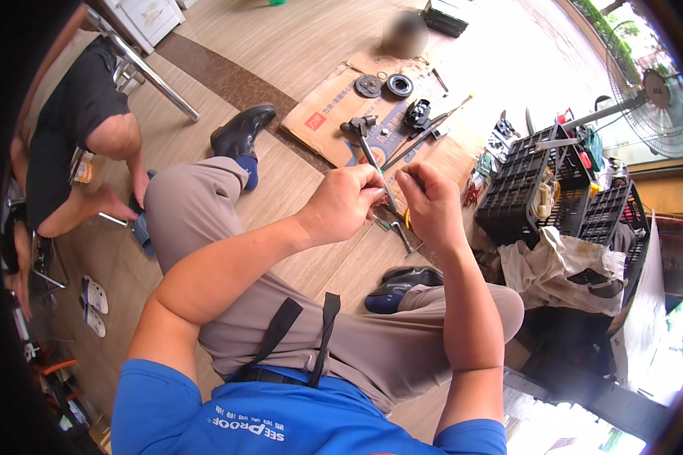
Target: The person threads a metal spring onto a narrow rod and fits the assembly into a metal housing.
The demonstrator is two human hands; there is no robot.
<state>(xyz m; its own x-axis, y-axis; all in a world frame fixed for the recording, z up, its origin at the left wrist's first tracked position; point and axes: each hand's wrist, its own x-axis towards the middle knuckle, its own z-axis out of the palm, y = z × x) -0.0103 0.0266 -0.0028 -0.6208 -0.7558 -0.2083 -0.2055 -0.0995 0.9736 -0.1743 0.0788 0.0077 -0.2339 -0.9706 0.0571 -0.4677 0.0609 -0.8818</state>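
My left hand (343, 205) and my right hand (435, 205) are raised close together in front of me, a small gap between them. The thumb and fingers of each are pinched together. Whatever they hold is too small or too hidden to name. Beyond them, a hammer-like tool (363, 135) with a dark head lies on a flattened cardboard sheet (305, 112), and its handle runs down behind my hands. Past its head are a dark disc (368, 86), a black ring-shaped part (399, 85) and a black blocky part (417, 114). A long thin rod (438, 121) lies alongside.
To the right stand black plastic crates (511, 199) with tools and a pale cloth (565, 265). A standing fan (658, 89) is behind them. Another person's leg (114, 138) is at the left, near a metal tube (155, 72). White slippers (92, 307) lie on the floor.
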